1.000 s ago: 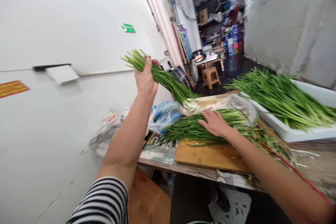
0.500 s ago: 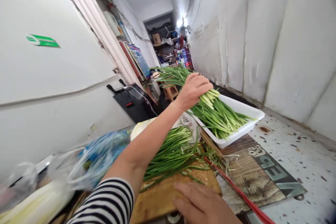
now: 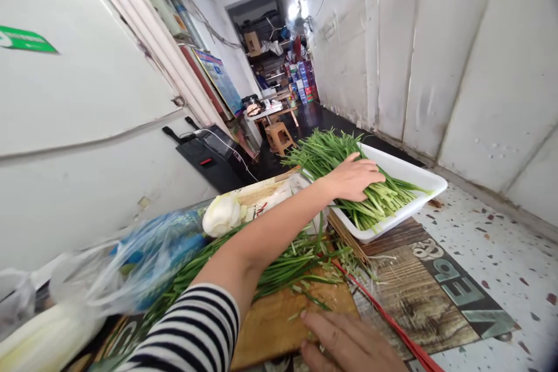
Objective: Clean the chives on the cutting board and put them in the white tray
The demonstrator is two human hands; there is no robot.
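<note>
My left hand (image 3: 355, 179), at the end of a striped sleeve, lies on top of garlic chives (image 3: 325, 148) in a white plastic tray (image 3: 418, 209). Its fingers are spread over the pale stem ends. My right hand (image 3: 344, 337) holds nothing; its fingers stretch out low over the near right part of a wooden cutting board (image 3: 270, 325). Another heap of garlic chives (image 3: 288, 273) lies across the board, partly hidden behind my left forearm. Short trimmings (image 3: 349, 258) are scattered at the board's right edge.
Left of the board are a blue plastic-wrapped bundle (image 3: 161, 250) and a pale cabbage (image 3: 47, 337); a white vegetable (image 3: 221, 215) sits behind it. A red strap (image 3: 392, 319) crosses the patterned tabletop (image 3: 418, 290). Beyond stand a black case (image 3: 213, 157) and a stool (image 3: 279, 136).
My left hand has moved down and right, bringing its bunch of garlic chives onto those in the tray, and its grip has loosened. My right hand stays near the board. The view has shifted slightly.
</note>
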